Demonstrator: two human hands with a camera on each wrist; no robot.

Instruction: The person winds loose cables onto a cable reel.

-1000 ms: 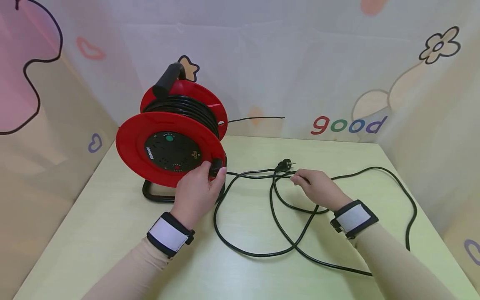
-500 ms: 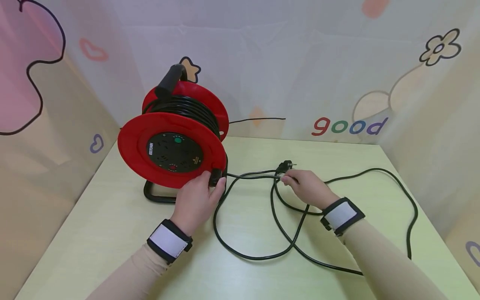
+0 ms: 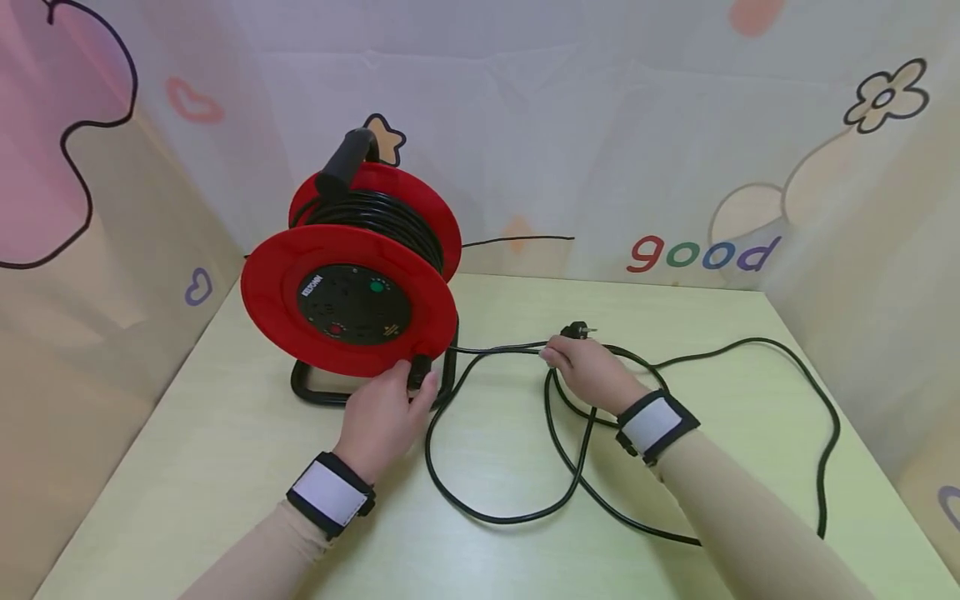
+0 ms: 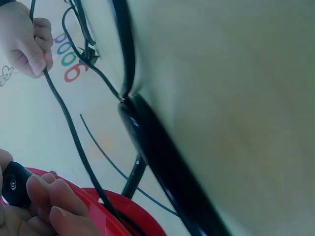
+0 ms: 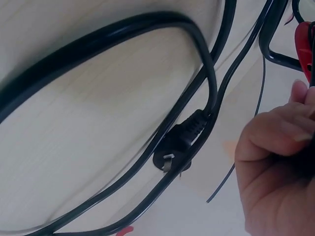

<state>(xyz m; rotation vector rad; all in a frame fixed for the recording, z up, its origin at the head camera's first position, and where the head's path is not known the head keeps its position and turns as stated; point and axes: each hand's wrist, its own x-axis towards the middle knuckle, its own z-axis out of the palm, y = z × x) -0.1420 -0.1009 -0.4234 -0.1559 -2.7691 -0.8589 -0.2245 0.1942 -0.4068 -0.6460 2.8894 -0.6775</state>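
A red cable reel point(image 3: 262, 300) wound with black cord stands at the left on a black tube frame. On its front disc, low on the right, sits a black crank knob point(image 3: 418, 372), which my left hand point(image 3: 381, 421) holds between thumb and fingers. In the left wrist view, fingers curl round the knob point(image 4: 17, 184). To the right, my right hand point(image 3: 592, 375) grips the black cord point(image 4: 74, 128) leading to the reel. Behind that hand lies the cord's plug point(image 3: 576, 330), its metal pins showing in the right wrist view, where the plug point(image 5: 174, 147) lies among cord strands.
Loose loops of cord point(image 3: 502, 522) spread over the pale table point(image 3: 225, 500) between and right of my hands. One long strand point(image 3: 825, 450) curves near the table's right side. A printed curtain point(image 3: 525, 150) closes off the back and sides.
The reel's disc has turned clockwise, the knob moving down and left with my left hand. My right hand has moved left toward the reel along with the cord.
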